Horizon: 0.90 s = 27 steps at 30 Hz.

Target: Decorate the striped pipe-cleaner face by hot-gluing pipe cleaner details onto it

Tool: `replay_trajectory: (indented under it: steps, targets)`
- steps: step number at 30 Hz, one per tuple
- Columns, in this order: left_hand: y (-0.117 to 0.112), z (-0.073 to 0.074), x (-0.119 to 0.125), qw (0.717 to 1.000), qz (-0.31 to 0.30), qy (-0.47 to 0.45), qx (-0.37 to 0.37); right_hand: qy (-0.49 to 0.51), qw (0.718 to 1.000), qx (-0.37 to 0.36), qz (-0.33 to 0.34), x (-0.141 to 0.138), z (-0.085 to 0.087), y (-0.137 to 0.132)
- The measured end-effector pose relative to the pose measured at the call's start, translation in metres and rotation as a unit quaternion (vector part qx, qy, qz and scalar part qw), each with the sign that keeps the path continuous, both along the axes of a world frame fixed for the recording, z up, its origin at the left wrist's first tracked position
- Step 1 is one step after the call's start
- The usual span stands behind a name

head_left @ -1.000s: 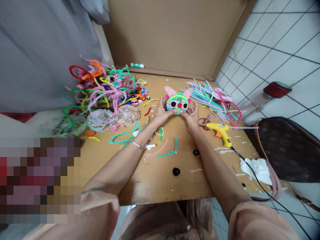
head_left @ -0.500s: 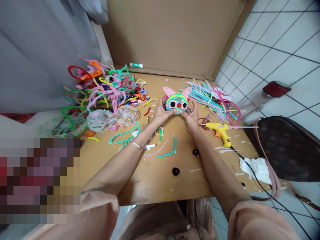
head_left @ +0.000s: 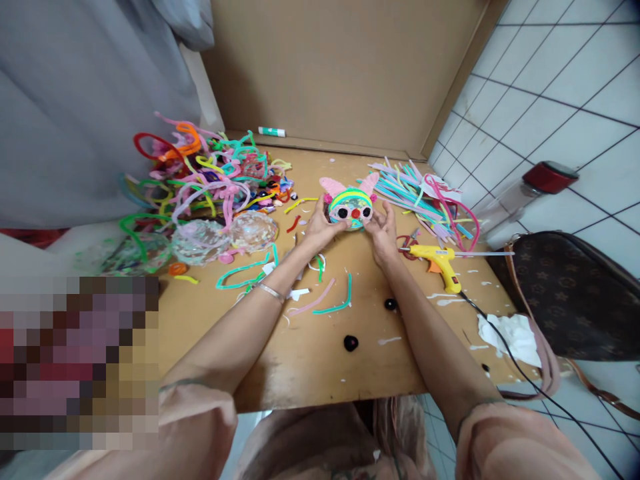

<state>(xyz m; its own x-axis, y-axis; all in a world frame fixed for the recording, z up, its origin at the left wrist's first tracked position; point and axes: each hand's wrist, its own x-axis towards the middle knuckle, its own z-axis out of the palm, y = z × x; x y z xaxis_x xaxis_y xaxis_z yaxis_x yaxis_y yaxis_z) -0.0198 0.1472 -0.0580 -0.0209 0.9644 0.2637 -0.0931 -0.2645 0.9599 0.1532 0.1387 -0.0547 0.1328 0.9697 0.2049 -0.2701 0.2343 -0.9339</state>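
Note:
Between my two hands is a round craft animal head point(head_left: 354, 202) with pink ears, a yellow and green band, black eyes and a red nose. My left hand point(head_left: 320, 225) grips its left side, thumb at the lower front. On the other side my right hand point(head_left: 381, 230) holds the lower right edge, with some fingers raised. The fingers behind the head are hidden. Close to my right wrist lies a yellow glue gun point(head_left: 440, 261), a glue stick poking from its back. Red-handled scissors point(head_left: 409, 245) rest by its nozzle.
A tangled heap of pipe cleaners point(head_left: 215, 167) and clear plastic balls point(head_left: 200, 240) fill the left. Straight pipe cleaners point(head_left: 415, 193) lie back right. Black pieces point(head_left: 351, 343) and cut pipe cleaners point(head_left: 333, 308) lie nearer. A brown bag point(head_left: 580, 293) and bottle point(head_left: 530, 190) stand right.
The animal head has tilted slightly backward and to the left in my hands, its ears now a little lower. Both hands keep their hold.

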Motion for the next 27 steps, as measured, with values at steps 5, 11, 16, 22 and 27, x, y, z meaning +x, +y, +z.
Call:
replay_trajectory:
  steps: [5, 11, 16, 22, 27]
  targets:
    - [-0.0012, 0.0027, 0.0002, 1.000, -0.021, -0.007, 0.001, -0.005, 1.000, 0.010, 0.002, -0.0003, -0.0037, 0.0011]
    - [-0.0036, 0.0049, -0.0036, 0.997, -0.039, -0.055, -0.044, -0.005, 1.000, 0.005, -0.003, 0.0007, -0.0045, 0.0017]
    - [-0.0079, 0.0087, -0.0033, 0.996, -0.041, -0.069, -0.050, -0.008, 1.000, -0.001, -0.002, 0.0013, -0.0042, 0.0021]
    - [-0.0084, 0.0091, -0.0018, 0.995, -0.041, -0.080, -0.047, -0.006, 1.000, -0.011, -0.019, 0.0009, -0.0022, 0.0005]
    - [-0.0097, 0.0097, -0.0018, 0.995, -0.035, -0.086, -0.037, -0.004, 1.000, -0.013, -0.022, 0.0013, 0.0007, -0.0025]
